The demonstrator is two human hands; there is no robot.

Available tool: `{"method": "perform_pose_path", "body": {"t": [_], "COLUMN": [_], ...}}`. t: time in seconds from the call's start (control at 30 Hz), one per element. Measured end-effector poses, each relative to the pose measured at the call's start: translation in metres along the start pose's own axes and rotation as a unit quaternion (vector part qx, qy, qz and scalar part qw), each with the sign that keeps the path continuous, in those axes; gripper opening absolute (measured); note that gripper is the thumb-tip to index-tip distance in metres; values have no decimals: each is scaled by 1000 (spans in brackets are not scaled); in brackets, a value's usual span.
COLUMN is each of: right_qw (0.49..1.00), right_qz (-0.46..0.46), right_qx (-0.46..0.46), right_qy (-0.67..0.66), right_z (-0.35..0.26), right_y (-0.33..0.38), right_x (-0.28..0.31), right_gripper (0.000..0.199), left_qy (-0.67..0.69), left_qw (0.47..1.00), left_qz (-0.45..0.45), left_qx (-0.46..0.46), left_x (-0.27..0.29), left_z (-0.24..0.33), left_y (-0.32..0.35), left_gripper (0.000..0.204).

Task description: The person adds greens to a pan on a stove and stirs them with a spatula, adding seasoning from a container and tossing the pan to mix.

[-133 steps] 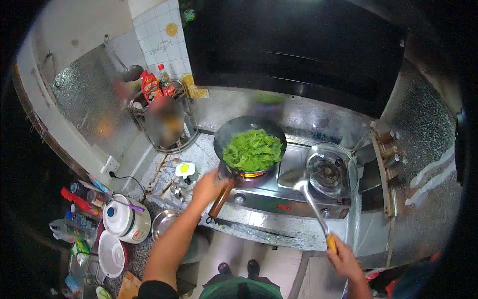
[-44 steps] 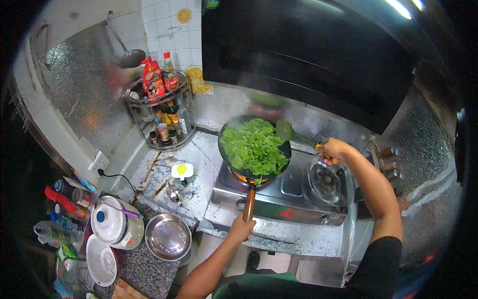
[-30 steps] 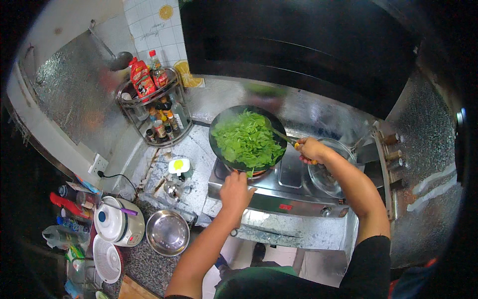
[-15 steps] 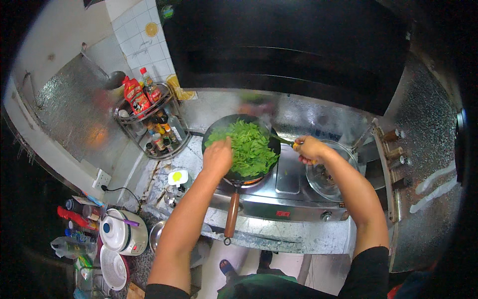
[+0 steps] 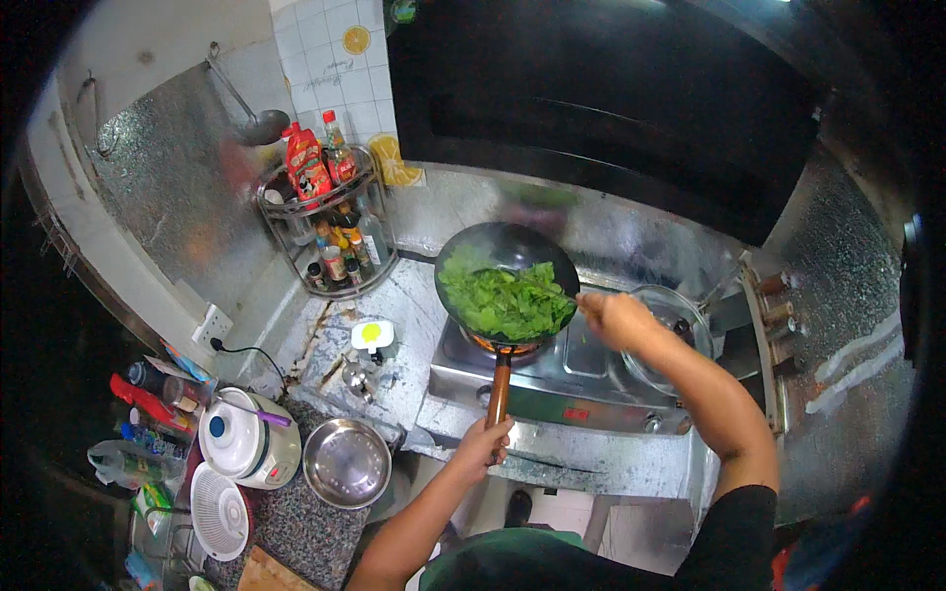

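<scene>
A black wok [image 5: 498,256] full of green leafy vegetables [image 5: 507,303] sits on the left burner of a steel stove [image 5: 581,399]. My left hand [image 5: 485,445] is closed around the end of the wok's wooden handle [image 5: 499,390]. My right hand [image 5: 613,319] is at the wok's right rim, gripping a thin utensil whose end reaches into the greens. A glass lid [image 5: 662,335] lies on the right burner, partly hidden by my right forearm.
A two-tier rack of sauce bottles [image 5: 330,231] stands at the back left. On the left counter are a small white and yellow container [image 5: 372,337], a steel bowl [image 5: 346,462], a white rice cooker [image 5: 246,445] and a white strainer [image 5: 220,510]. A ladle [image 5: 258,123] hangs on the wall.
My left hand has come back from over the greens to the wok handle's end. My right hand stays at the wok's right rim with the utensil.
</scene>
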State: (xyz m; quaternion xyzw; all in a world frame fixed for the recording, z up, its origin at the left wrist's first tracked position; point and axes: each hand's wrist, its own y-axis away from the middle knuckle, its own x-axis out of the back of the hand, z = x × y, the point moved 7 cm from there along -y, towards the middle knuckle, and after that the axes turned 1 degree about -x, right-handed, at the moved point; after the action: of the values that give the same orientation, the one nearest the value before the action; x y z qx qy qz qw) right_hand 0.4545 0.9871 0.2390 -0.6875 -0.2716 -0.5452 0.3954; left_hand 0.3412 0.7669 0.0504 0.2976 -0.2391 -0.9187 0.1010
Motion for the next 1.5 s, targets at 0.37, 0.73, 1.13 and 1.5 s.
{"method": "perform_pose_path", "body": {"t": [0.37,0.73,1.13,1.5], "right_qw": [982,971,977,971], "right_qz": [-116,-117,-104,10], "right_qx": [-143,-189,-156,-195], "right_qy": [33,82,103,-140], "right_z": [-70,-22,-37,-27], "right_y": [100,79,45,20], "right_x": [-22,-21,-74,-55], "right_gripper": [51,38,40,30], "left_qy": [-23,-35,-29,-23], "left_qw": [999,999,999,999], "left_qz": [20,20,33,16], "left_qx": [-11,-20,-28,-23], "left_x": [7,4,4,6], "left_z": [4,9,4,1], "left_y": [0,0,1,-2], "left_gripper": [24,23,22,22]}}
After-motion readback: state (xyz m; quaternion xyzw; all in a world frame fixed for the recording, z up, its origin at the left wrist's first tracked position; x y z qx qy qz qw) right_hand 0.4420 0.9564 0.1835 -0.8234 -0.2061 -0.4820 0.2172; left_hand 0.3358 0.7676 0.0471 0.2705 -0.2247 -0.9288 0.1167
